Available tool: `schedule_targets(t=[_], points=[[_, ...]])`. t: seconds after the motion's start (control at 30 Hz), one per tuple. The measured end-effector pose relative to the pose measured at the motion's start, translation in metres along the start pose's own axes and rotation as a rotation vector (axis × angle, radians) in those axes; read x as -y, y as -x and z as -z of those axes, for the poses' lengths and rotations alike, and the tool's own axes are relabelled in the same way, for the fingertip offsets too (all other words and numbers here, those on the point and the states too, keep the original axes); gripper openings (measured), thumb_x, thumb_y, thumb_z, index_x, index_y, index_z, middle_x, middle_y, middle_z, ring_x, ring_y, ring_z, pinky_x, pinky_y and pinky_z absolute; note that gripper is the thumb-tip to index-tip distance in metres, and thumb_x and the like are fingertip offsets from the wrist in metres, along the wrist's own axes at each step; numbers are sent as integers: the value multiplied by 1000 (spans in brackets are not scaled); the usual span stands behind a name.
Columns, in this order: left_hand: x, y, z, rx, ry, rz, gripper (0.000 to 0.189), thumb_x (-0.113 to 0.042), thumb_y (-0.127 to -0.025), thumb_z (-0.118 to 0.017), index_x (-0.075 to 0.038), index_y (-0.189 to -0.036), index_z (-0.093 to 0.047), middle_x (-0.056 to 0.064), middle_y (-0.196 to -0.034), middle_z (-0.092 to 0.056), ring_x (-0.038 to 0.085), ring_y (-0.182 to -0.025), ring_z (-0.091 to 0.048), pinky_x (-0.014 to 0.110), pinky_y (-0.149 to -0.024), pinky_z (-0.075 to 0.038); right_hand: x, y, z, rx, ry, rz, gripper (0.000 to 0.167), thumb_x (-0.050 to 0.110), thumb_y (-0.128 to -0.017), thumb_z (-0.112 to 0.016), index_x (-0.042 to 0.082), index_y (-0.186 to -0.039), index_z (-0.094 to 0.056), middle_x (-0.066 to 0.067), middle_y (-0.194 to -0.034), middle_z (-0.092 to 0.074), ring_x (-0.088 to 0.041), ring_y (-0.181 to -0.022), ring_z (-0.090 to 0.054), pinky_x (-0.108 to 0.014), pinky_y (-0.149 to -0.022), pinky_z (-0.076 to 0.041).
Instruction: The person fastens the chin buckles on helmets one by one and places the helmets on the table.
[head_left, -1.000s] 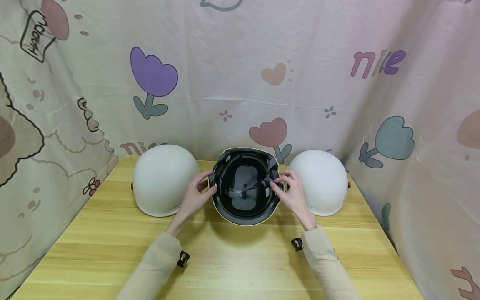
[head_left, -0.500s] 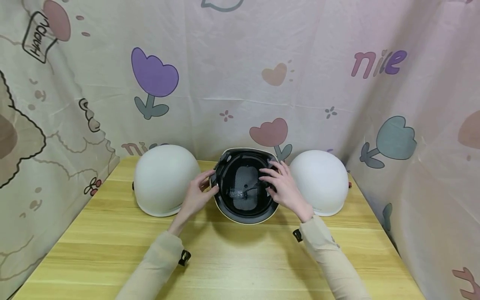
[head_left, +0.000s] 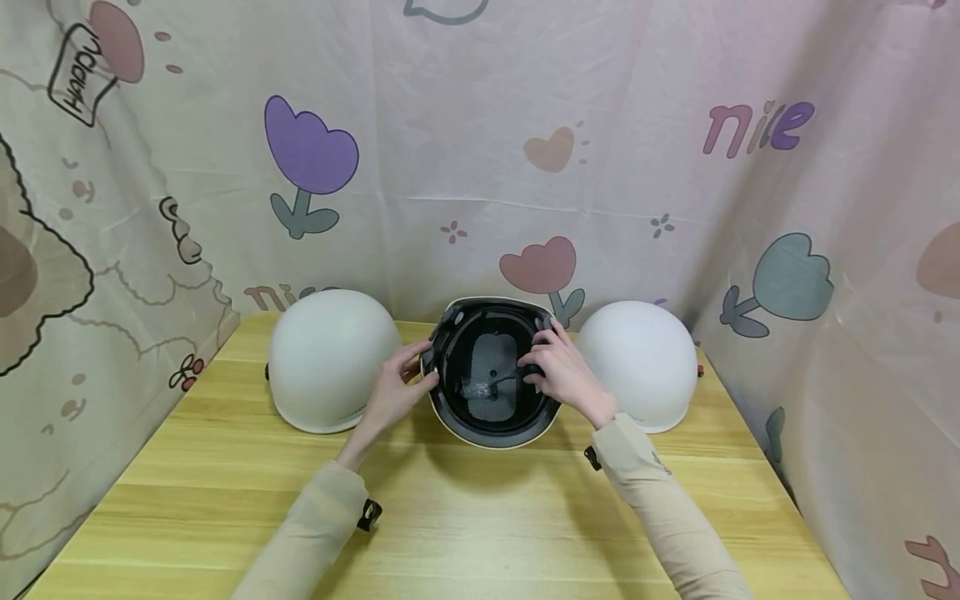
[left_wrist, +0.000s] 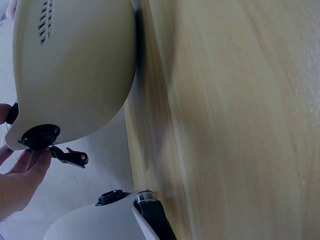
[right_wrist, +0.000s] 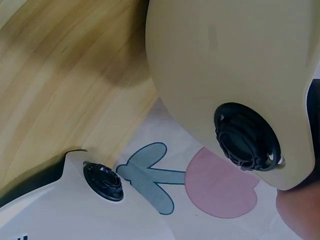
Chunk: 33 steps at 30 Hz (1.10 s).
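Note:
An upturned white helmet [head_left: 457, 421] lies between the hands in the head view, its black padded inside facing up. My left hand [head_left: 393, 387] grips its left rim between thumb and fingers. In the left wrist view those fingers [left_wrist: 32, 167] hold the edge beside a black round fitting [left_wrist: 41, 136] and a dangling strap buckle [left_wrist: 72, 157]. My right hand [head_left: 562, 367] has its fingers curled over the right rim into the helmet; the thumb and the strap under it are hidden. The right wrist view shows the shell with a black round fitting [right_wrist: 247, 136].
Two more white helmets stand dome up, one at the left [head_left: 330, 358] and one at the right [head_left: 637, 362]. All rest on a wooden table [head_left: 480, 525]. Behind hangs a printed cloth [head_left: 450, 125]. Both wrists wear beige sleeves and black camera mounts.
My right hand has let the black strap buckle out of sight and reached further over the right rim, fingers spreading and then curling inward. The left hand and helmet have barely moved.

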<state>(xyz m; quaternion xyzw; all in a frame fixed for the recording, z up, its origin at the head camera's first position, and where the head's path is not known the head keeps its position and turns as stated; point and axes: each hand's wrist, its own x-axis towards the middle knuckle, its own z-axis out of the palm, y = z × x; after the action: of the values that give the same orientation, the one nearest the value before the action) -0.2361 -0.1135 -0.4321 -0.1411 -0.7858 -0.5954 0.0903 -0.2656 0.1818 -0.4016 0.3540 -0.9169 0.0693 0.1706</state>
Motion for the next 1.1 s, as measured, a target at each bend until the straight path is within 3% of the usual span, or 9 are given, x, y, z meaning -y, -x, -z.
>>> schedule_targets(t=[0.13, 0.37, 0.47, 0.63, 0.77, 0.9, 1.1], points=[[0, 1, 0, -2, -3, 4, 50, 2, -90, -69, 7, -137, -55, 29, -145, -51, 50, -121, -61, 54, -110, -47, 2, -1, -1, -9, -4, 2, 15, 17, -77, -88, 13, -86, -77, -1, -88, -76, -28, -102, -60, -61, -125, -24], [0, 0, 0, 14, -1, 0, 50, 1, -90, -69, 7, -138, -55, 28, -145, -51, 49, -123, -60, 54, -111, -47, 0, 1, -4, -15, 3, -1, 13, 8, -72, -89, 12, -79, -78, -2, -80, -71, -27, -89, -56, -61, -124, -24], [-1, 0, 0, 13, 8, 1, 50, 2, -90, -70, 7, -138, -56, 28, -145, -52, 49, -123, -60, 54, -111, -47, 0, 2, -4, -30, 3, 12, 11, 14, -74, -89, 13, -75, -78, 0, -76, -69, -25, -86, -55, -61, -123, -26], [0, 0, 0, 11, 24, 5, 50, 2, -90, -69, 7, -138, -56, 28, -146, -51, 50, -123, -59, 54, -112, -46, 1, 2, -2, -51, -27, -5, 11, 18, -83, -81, 12, -78, -73, 1, -79, -71, -24, -85, -58, -59, -121, -31], [-2, 0, -1, 9, 11, 4, 51, 2, -90, -69, 7, -138, -55, 28, -146, -51, 49, -123, -60, 53, -111, -46, 3, 3, -1, -42, -43, -60, 10, 15, -90, -75, 13, -82, -69, 1, -79, -73, -23, -84, -60, -53, -110, -39], [-3, 1, -1, 5, -7, 2, 51, 2, -89, -69, 8, -138, -54, 29, -146, -50, 50, -122, -60, 55, -110, -48, 5, 4, -1, -26, -40, -85, 7, 8, -93, -70, 13, -89, -71, 1, -80, -74, -20, -81, -62, -49, -98, -38], [-4, 2, -2, 3, 29, 0, 51, 4, -88, -69, 7, -137, -56, 27, -146, -51, 48, -117, -62, 55, -109, -48, 5, 5, -1, -25, -85, -57, 42, -18, -79, -53, 7, -105, -76, -6, -97, -78, -18, -88, -71, -43, -88, -43]])
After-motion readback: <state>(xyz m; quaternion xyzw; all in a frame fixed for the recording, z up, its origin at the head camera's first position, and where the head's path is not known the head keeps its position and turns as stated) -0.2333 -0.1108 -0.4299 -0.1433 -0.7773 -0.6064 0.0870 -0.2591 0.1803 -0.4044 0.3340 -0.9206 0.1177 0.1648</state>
